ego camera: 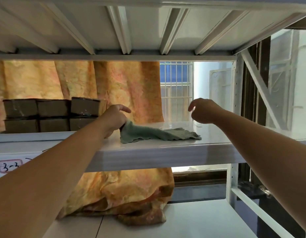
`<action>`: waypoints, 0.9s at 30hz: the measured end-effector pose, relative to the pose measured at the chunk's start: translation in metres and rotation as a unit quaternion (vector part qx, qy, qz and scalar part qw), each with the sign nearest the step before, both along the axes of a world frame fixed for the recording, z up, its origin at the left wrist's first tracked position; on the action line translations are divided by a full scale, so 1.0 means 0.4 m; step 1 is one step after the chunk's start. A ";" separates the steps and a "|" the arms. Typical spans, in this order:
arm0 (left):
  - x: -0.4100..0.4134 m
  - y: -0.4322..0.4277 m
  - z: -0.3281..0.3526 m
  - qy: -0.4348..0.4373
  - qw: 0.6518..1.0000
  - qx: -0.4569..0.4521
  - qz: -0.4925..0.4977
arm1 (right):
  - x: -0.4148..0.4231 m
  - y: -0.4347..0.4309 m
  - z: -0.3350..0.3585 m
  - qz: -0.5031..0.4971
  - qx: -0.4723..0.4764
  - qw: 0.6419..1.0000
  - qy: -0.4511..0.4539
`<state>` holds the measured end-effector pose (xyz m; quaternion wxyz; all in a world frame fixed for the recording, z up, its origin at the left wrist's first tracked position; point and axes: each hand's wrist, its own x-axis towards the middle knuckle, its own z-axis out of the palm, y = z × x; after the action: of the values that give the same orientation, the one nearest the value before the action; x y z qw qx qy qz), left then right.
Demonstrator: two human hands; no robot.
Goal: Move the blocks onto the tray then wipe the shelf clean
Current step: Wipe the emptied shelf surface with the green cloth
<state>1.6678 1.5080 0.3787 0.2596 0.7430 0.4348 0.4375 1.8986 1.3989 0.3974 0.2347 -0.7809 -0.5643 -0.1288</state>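
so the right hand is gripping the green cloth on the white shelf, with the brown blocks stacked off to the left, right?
Not quite: the head view shows the left hand gripping the green cloth on the white shelf. The right hand hovers above it, holding nothing. The brown blocks are indeed stacked to the left.

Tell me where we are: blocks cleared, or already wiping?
Not cleared: a stack of dark blocks sits on the shelf at the left, and no tray is in view. Wiping is in hand: the left hand grips one end of the green cloth, which lies spread over the bare right part of the shelf. The right hand hovers above, empty. Left: moving the blocks and wiping under them.
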 end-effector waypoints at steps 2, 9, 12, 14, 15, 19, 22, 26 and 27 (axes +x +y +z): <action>-0.002 -0.005 -0.004 0.025 0.998 0.049 0.031 | -0.036 0.003 -0.005 0.058 0.001 0.998 -0.040; -0.019 -0.026 -0.032 0.204 0.975 0.085 -0.038 | -0.160 0.057 -0.038 0.229 -0.148 0.961 -0.056; -0.037 -0.031 -0.055 0.291 0.950 0.078 -0.083 | -0.159 0.076 -0.063 0.238 -0.219 0.946 -0.029; -0.046 -0.031 -0.060 0.268 0.956 0.085 -0.083 | -0.144 0.083 -0.068 0.223 -0.227 0.948 0.012; -0.048 -0.032 -0.061 0.257 0.958 0.094 -0.081 | -0.139 0.085 -0.067 0.210 -0.224 0.951 0.045; -0.043 -0.039 -0.065 0.292 0.945 0.125 -0.072 | -0.118 0.101 -0.062 0.150 -0.249 0.955 0.056; -0.037 -0.043 -0.064 0.323 0.937 0.104 -0.079 | -0.110 0.106 -0.057 0.140 -0.288 0.947 0.007; -0.035 -0.048 -0.066 0.319 0.940 0.101 -0.067 | -0.116 0.122 -0.058 0.095 -0.293 0.951 0.009; -0.034 -0.051 -0.067 0.311 0.943 0.098 -0.062 | -0.118 0.125 -0.062 0.095 -0.296 0.950 0.002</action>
<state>1.6542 1.4875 0.3519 0.0641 0.8896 0.4015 0.2083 1.8513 1.4490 0.3725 0.0048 -0.7585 -0.6481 0.0683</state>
